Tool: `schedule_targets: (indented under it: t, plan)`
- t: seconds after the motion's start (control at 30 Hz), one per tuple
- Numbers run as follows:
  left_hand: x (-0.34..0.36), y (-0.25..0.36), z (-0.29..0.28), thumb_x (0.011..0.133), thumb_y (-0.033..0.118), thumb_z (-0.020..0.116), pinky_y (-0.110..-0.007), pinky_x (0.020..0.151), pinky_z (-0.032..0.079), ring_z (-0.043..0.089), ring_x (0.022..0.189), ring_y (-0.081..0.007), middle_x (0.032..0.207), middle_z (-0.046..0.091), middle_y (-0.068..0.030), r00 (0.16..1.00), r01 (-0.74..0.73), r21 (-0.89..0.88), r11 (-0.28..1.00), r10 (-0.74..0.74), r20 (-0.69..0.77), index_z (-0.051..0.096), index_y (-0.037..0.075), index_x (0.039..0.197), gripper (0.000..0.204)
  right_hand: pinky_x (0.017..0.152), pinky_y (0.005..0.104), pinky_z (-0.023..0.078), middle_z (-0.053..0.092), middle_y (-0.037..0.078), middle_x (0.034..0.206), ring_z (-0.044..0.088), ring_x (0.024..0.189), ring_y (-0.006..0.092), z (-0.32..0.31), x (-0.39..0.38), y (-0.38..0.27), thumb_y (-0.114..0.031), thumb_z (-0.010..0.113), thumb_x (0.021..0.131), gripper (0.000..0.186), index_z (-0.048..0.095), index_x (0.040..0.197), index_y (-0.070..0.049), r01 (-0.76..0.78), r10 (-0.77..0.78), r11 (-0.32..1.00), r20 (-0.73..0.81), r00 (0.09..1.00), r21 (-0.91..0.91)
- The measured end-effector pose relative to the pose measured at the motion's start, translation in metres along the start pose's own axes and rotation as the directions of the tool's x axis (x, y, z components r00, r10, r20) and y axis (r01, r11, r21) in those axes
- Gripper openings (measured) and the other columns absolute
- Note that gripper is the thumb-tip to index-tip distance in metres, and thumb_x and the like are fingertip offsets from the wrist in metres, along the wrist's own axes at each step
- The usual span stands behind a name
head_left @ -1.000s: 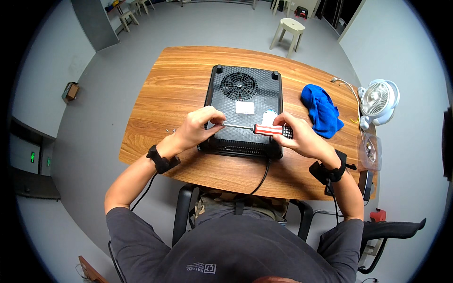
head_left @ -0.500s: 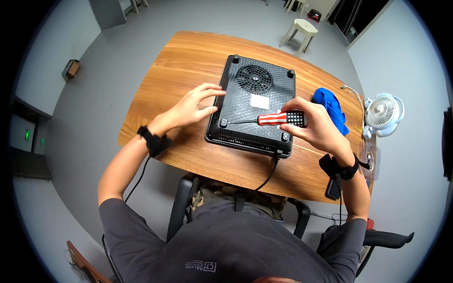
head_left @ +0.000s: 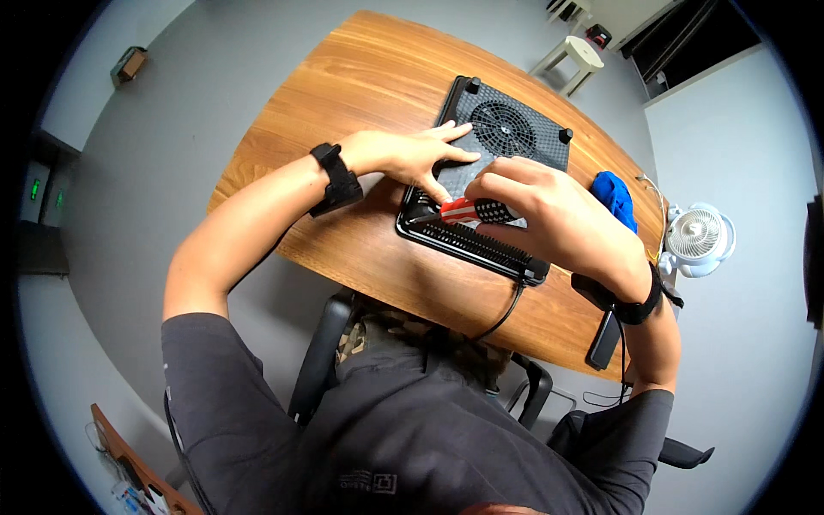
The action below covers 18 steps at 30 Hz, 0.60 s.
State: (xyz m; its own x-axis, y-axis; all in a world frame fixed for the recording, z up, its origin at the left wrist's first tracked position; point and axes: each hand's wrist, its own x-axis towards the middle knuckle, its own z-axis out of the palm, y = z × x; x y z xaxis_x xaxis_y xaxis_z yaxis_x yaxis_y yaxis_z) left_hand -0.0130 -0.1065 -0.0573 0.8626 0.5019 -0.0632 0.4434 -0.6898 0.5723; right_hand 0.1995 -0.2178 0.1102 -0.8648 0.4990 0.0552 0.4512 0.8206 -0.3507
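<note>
A flat black appliance (head_left: 546,153), which looks like an induction cooker turned face down, lies on the wooden table. Its underside carries a round fan grille (head_left: 505,129), and short feet stand at its corners. My left hand (head_left: 412,156) rests with spread fingers over its left side, the thumb close to the screwdriver. In my right hand (head_left: 562,210) is a screwdriver (head_left: 459,211) with a red-and-white striped, star-patterned handle. Its shaft points left to the appliance's near left corner. Whether the tip sits in a screw cannot be made out.
A black power cord (head_left: 513,311) runs from the appliance's near edge over the table edge. Blue cloth (head_left: 613,199) lies to the right, with a small white fan (head_left: 697,240) beyond it. A black phone-like slab (head_left: 605,343) lies at the near right edge.
My left hand has come from beside the appliance onto its underside. My right hand, still holding the screwdriver, now covers more of the handle. The whole view has shifted and turned.
</note>
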Motion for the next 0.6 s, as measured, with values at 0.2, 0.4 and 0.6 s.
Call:
schedule_targets:
  t: [0.2, 0.4, 0.6]
  plan:
    - [0.004, 0.006, -0.007, 0.073, 0.049, 0.086, -0.049, 0.122, 0.03, 0.02, 0.152, -0.0478, 0.166, 0.016, -0.0304, 1.0, 0.004, 0.15, 0.989, -0.008, 0.027, 0.046, 0.016, 0.154, 0.096, 0.08, 0.0448, 0.056, 0.065, 0.016, 0.101, 0.066, 0.094, 0.0372, 0.0, 0.018, -0.003, -0.015, 0.078, 0.084, 0.034, 0.065, 0.113, -0.003, 0.05, -0.047, 0.997, 0.038, 0.998, -0.055]
    - [0.01, 0.0, -0.003, 0.073, 0.049, 0.085, -0.049, 0.121, 0.032, 0.021, 0.153, -0.045, 0.166, 0.018, -0.0297, 1.0, -0.025, 0.153, 0.988, 0.022, 0.022, 0.054, 0.02, 0.149, 0.088, 0.074, 0.0413, 0.055, 0.063, 0.012, 0.094, 0.064, 0.086, 0.032, -0.001, 0.029, -0.006, -0.011, 0.079, 0.082, 0.031, 0.065, 0.109, -0.003, 0.045, -0.041, 0.998, 0.067, 0.997, -0.048]
    - [0.006, -0.001, -0.003, 0.074, 0.051, 0.084, -0.049, 0.119, 0.035, 0.023, 0.152, -0.0448, 0.164, 0.021, -0.0311, 0.998, -0.044, 0.151, 0.988, 0.049, -0.028, 0.067, 0.013, 0.131, 0.071, 0.074, 0.0427, 0.054, 0.063, 0.013, 0.093, 0.065, 0.085, 0.0337, 0.003, 0.042, -0.008, -0.012, 0.079, 0.083, 0.031, 0.064, 0.109, -0.003, 0.073, -0.067, 0.993, 0.062, 0.996, -0.089]
